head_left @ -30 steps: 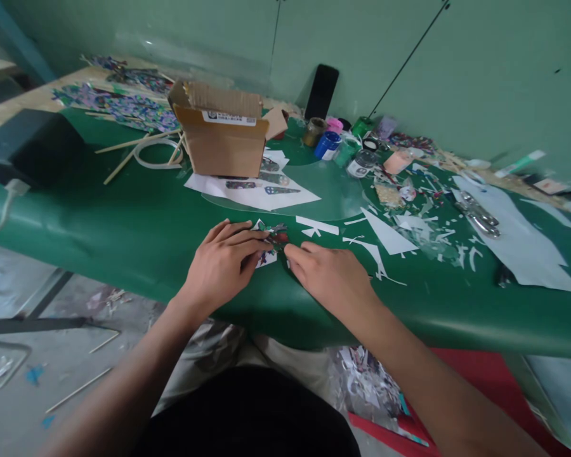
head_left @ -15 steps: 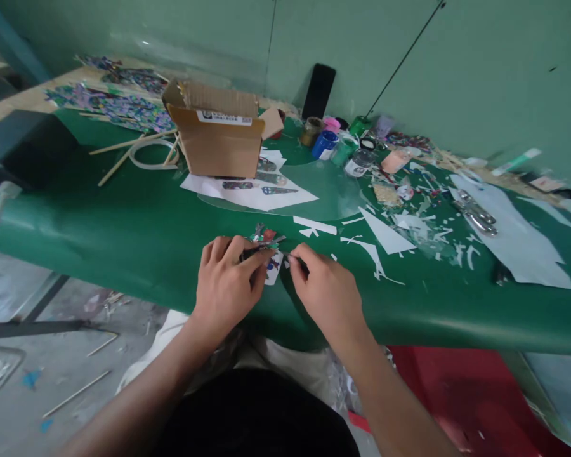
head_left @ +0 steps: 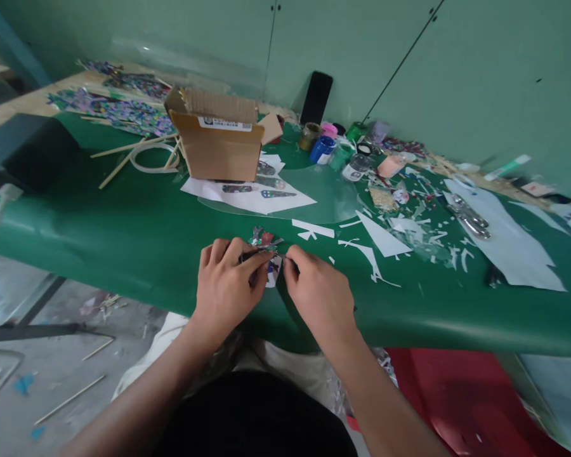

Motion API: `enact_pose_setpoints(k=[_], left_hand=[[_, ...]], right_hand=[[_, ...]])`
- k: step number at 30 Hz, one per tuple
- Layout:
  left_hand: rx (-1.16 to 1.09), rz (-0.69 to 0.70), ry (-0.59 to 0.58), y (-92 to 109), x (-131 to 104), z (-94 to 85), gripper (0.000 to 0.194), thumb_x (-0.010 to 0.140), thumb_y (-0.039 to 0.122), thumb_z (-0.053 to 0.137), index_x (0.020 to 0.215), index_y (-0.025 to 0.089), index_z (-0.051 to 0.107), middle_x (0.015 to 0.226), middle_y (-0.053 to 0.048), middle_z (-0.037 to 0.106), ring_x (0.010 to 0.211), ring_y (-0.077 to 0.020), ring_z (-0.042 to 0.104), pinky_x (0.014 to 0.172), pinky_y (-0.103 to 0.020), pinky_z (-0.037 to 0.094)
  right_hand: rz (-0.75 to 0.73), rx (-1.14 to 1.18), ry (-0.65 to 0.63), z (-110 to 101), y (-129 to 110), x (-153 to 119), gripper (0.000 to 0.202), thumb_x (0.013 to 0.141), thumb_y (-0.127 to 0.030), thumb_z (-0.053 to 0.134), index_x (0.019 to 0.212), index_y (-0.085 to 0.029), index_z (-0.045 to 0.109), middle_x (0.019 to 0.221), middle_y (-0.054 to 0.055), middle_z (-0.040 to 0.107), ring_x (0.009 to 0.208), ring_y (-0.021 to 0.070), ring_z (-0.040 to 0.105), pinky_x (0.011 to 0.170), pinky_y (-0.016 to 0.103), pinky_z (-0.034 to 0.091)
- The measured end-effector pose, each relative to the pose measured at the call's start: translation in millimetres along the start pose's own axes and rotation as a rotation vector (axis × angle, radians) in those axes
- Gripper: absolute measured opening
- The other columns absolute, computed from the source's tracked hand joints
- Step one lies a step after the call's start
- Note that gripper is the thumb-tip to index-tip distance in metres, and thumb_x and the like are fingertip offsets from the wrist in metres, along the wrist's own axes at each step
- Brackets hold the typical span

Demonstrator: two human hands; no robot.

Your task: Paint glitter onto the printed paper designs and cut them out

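My left hand [head_left: 228,276] rests on the green table cover with its fingers curled and closed on a small multicoloured piece [head_left: 265,238] with dark, red and green bits. Part of that piece is hidden under the fingers. Below it a white card [head_left: 273,279] with dark blue marks sticks out beside my left thumb. My right hand [head_left: 318,284] is closed in a pinch just to the right, its fingertips close to the card's edge. Something thin and dark shows at those fingertips, too small to name.
A cardboard box [head_left: 223,152] stands behind the hands on white paper [head_left: 285,201] bearing patterned pieces. Paint jars [head_left: 322,150] and a phone [head_left: 316,98] are at the back. White paper scraps [head_left: 383,235] and metal-handled tools [head_left: 471,218] lie to the right; a black box [head_left: 26,151] stands left.
My right hand has shifted slightly left, nearer the card. My left hand stays in nearly the same place. The whole view has turned a little.
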State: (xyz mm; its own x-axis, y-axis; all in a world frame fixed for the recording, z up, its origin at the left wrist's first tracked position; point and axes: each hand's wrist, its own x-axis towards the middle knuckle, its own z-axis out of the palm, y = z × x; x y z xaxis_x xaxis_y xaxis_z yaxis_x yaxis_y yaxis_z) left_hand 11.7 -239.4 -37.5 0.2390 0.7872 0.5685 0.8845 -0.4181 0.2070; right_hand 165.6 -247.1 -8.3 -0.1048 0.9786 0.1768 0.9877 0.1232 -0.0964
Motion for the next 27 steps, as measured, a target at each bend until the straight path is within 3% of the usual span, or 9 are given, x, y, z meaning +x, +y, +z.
enact_pose_setpoints(k=[15,27], left_hand=[[0.043,0.035,0.068,2,0,2.1,0.018,0.087,0.028,0.062,0.099,0.033,0.073,0.087,-0.003,0.066,0.085,-0.0257,0.051,0.071,-0.038,0.037],[0.055,-0.005,0.085,9,-2,3.2,0.017,0.089,0.03,0.059,0.095,0.034,0.074,0.081,-0.004,0.066,0.078,-0.0251,0.049,0.068,-0.038,0.035]], right_hand=[[0.024,-0.077,-0.094,-10,-11,0,0.021,0.097,-0.021,0.042,0.104,-0.022,0.062,0.072,0.003,0.067,0.048,0.0112,0.052,0.044,0.026,0.014],[0.059,-0.091,-0.099,-9,-14,-6,0.019,0.096,-0.02,0.045,0.103,-0.02,0.062,0.07,0.004,0.066,0.048,0.0133,0.053,0.042,0.027,0.014]])
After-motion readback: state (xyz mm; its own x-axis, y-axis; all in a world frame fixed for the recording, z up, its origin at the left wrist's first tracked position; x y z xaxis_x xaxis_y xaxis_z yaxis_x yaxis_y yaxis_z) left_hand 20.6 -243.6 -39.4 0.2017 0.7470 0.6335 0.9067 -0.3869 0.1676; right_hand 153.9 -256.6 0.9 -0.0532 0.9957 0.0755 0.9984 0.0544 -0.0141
